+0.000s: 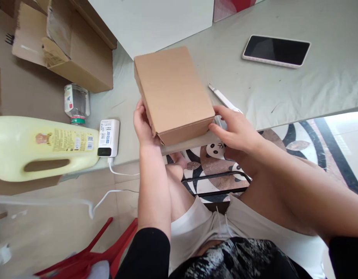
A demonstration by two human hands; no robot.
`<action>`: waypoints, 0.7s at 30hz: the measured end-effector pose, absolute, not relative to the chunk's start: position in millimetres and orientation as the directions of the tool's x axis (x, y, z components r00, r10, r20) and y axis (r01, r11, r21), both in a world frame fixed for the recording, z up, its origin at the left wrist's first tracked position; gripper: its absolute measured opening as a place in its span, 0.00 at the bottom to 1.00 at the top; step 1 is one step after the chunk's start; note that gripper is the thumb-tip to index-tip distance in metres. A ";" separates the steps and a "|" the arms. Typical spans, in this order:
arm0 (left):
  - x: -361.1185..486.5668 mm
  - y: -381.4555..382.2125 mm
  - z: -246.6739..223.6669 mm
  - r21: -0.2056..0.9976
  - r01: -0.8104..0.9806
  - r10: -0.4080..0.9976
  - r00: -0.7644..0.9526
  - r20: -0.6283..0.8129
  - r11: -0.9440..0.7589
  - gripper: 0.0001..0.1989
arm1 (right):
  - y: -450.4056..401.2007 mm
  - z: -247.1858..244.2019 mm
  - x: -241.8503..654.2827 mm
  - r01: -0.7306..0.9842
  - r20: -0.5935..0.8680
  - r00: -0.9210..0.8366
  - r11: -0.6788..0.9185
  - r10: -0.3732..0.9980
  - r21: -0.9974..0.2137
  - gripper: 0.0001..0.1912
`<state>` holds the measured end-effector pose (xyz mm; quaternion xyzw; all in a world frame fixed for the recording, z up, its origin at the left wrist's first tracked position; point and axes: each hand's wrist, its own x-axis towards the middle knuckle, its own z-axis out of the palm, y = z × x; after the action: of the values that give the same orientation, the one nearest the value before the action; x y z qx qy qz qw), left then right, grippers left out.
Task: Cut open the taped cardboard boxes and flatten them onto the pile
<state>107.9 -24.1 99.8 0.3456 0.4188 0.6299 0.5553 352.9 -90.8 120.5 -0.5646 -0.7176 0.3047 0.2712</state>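
A closed brown cardboard box [175, 89] sits at the near edge of the cloth-covered table, turned slightly, its near end facing me. My left hand [144, 124] grips its left side, with the fingers partly hidden behind the box. On the near right corner, my right hand [233, 128] presses with thumb and forefinger; its other fingers are hidden below. Beside that hand lies a slim white utility knife [223, 97], its handle end partly covered by the hand. A small greyish, see-through thing [221, 122] shows between the right fingers and the box; its kind is unclear.
A phone [276, 50] lies at the far right of the table. To the left are a white power bank [108, 137] with a cable, a pale yellow jug [45, 149], a clear bottle [76, 104] and an open carton [77, 46]. A white panel [155, 23] stands behind.
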 end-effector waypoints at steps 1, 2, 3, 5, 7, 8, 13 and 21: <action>110.9 -24.6 102.9 0.910 -0.414 0.987 -0.158 -0.037 -0.032 0.12 | -91.0 119.9 354.1 0.604 0.066 -0.196 0.173 0.978 -0.778 0.23; 113.0 -25.0 106.1 0.909 -0.415 0.984 -0.170 -0.042 -0.033 0.14 | -91.4 119.2 355.3 0.561 0.086 -0.180 0.174 0.980 -0.809 0.24; 114.1 -25.6 109.1 0.909 -0.416 0.983 -0.177 -0.047 -0.031 0.16 | -91.8 118.5 356.5 0.525 0.103 -0.167 0.176 0.981 -0.833 0.26; 114.4 -27.1 114.0 0.908 -0.416 0.984 -0.175 -0.040 -0.037 0.18 | -92.5 117.6 358.4 0.477 0.116 -0.148 0.174 0.982 -0.861 0.27; 113.4 -28.5 116.3 0.912 -0.406 0.985 -0.169 -0.017 -0.054 0.18 | -92.8 117.2 359.3 0.457 0.106 -0.143 0.161 0.984 -0.875 0.27; 112.6 -28.8 116.5 0.918 -0.393 0.986 -0.167 -0.007 -0.060 0.18 | -92.7 116.8 359.4 0.460 0.090 -0.140 0.146 0.986 -0.876 0.28; 103.3 -23.6 112.8 0.914 -0.390 0.968 -0.251 0.013 -0.114 0.18 | -89.9 110.0 357.3 0.474 -0.046 -0.137 0.025 0.990 -0.880 0.34; 90.2 -27.5 119.9 0.873 -0.440 0.868 -0.494 -0.041 -0.209 0.12 | -84.6 100.6 353.7 0.353 0.231 -0.083 0.245 0.969 -0.903 0.41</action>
<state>90.2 -27.5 119.9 0.2395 0.4471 0.7398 0.4421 353.7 -84.6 100.6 -0.5086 -0.6502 0.3445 0.4471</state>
